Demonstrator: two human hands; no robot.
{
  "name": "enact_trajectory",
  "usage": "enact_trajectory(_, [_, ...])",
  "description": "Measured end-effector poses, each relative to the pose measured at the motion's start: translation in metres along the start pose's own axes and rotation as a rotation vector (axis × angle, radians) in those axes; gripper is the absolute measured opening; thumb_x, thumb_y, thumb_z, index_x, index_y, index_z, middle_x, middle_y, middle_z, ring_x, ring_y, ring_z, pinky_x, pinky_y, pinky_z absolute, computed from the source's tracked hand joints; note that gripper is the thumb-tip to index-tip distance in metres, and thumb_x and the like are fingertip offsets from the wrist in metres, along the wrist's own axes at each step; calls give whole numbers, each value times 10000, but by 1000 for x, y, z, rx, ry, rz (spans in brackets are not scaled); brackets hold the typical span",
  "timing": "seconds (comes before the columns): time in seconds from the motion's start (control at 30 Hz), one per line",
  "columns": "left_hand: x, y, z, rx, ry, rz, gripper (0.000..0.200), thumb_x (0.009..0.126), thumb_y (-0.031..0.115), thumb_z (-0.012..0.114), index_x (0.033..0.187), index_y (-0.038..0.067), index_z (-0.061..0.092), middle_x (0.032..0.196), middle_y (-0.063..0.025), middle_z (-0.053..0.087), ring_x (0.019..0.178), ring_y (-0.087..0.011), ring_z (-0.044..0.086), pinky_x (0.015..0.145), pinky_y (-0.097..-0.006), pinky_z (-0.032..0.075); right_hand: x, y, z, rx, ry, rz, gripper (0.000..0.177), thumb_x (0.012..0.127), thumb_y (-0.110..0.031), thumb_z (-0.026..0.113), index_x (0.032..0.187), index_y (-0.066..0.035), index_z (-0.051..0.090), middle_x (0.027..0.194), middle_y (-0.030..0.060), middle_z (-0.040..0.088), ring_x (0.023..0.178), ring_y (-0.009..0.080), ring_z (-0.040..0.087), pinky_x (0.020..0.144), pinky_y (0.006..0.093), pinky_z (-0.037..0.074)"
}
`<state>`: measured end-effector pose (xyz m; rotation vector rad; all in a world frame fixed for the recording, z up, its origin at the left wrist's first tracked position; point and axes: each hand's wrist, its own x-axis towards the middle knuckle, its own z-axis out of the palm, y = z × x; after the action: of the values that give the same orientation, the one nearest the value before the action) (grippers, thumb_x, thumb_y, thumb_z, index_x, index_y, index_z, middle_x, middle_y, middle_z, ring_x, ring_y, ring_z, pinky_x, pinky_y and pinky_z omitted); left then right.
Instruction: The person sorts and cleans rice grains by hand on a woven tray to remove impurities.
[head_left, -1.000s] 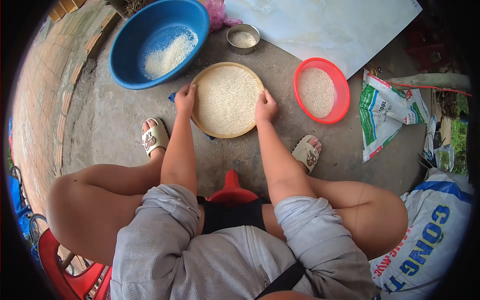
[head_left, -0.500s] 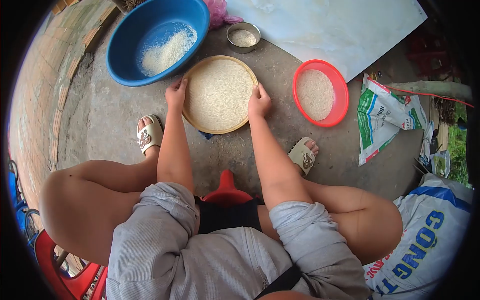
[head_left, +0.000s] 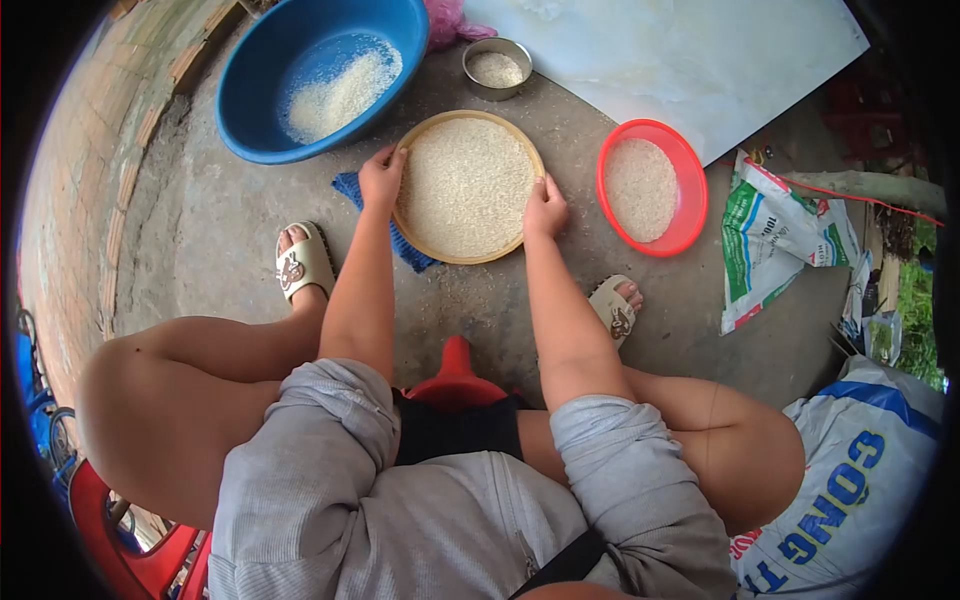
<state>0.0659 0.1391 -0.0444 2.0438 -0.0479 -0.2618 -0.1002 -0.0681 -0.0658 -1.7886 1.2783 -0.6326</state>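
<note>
Concrete floor (head_left: 205, 235) filled the head view, with brick paving (head_left: 80, 200) along its left edge. I logged the scene as follows.

- Person seated on a low red stool (head_left: 457, 372), knees apart, a sandal (head_left: 303, 262) on the left foot and a second sandal (head_left: 612, 307) on the right.
- Round tray (head_left: 470, 260) lay straight ahead between the feet, its bed covered by an even layer of rice (head_left: 467, 187).
- Left hand (head_left: 381, 178) was on the tray's left rim, fingers clamped over the edge.
- Right hand (head_left: 546, 208) was on the right rim, fingers likewise closed on it.
- Blue cloth (head_left: 352, 190) showed from under the tray's left side. I could not tell whether the tray rested on it or was held just above.
- Blue basin (head_left: 250, 95) stood up and to the left, near the tray, with a patch of rice inside.
- Small steel bowl (head_left: 497, 88) of rice stood just beyond the tray's far edge.
- Red bowl (head_left: 700, 190) of rice stood to the right, close to the tray but apart from it.
- Pale slab (head_left: 680, 60) lay behind the red bowl.
- Printed bag (head_left: 770, 240) lay further right, and a white sack (head_left: 850, 500) with blue lettering lay at the lower right.
</note>
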Motion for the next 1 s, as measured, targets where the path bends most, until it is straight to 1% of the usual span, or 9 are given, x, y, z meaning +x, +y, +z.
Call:
enact_trajectory(0.1, [-1,3,15,89,-44,101,333,839,259,625,1116,78,655,1015,-196,660,952,-324,638,848,-362,479,13,14,-8,-96,7,16,326,866,-248,584,1098,-30,657,963,230,641,886,357,625,798,418,493])
enact_trajectory(0.23, [-15,-1,30,189,-125,223,385,827,231,627,1196,122,614,1163,-189,605,1018,-349,594,897,-379,460,30,16,-21,-172,49,10,296,868,-235,567,1062,-33,663,993,213,616,940,345,590,845,413,467])
enact_trajectory(0.3, [-18,1,28,422,37,423,356,816,214,632,1158,116,635,1124,-158,614,962,-334,601,874,-380,469,32,12,-25,-238,42,33,282,866,-221,561,1049,-34,664,1014,207,607,970,343,575,869,413,454])
enact_trajectory(0.37, [-28,20,24,449,142,459,283,803,191,646,1070,100,672,1044,-132,613,897,-310,602,832,-371,483,27,13,-22,-307,64,-14,279,850,-194,560,1077,-55,642,1056,182,586,1020,343,534,935,431,406])
enact_trajectory(0.47, [-36,36,23,245,-239,356,118,746,184,689,840,114,707,887,-46,648,832,-240,610,788,-383,471,11,8,-24,-379,109,-89,328,831,-182,569,1142,-79,592,1103,168,561,1065,347,497,977,448,361])
enact_trajectory(0.57, [-43,37,30,422,-401,551,86,737,196,696,805,148,717,783,-20,651,806,-221,614,751,-366,470,6,-1,-22,-373,129,-41,344,820,-179,576,1148,-77,558,1111,167,544,1085,348,474,1001,452,331])
enact_trajectory(0.6, [-51,42,30,525,-349,622,69,731,209,699,783,171,722,754,-3,652,799,-217,610,732,-357,460,5,-4,-22,-372,130,-41,344,820,-179,576,1148,-77,558,1111,167,544,1085,348,474,1001,452,331])
enact_trajectory(0.7, [-56,33,38,403,-470,582,109,729,180,716,821,122,727,800,-29,659,785,-213,611,738,-345,470,4,-12,-22,-359,171,-23,310,811,-168,579,1099,-53,561,1084,175,547,1070,349,476,991,445,338])
enact_trajectory(1.0, [-78,34,50,547,-337,619,109,734,258,711,808,179,727,778,17,642,795,-186,601,746,-350,416,3,-11,-18,-414,165,-62,313,802,-160,582,1092,-48,546,1113,181,527,1082,346,465,977,443,342])
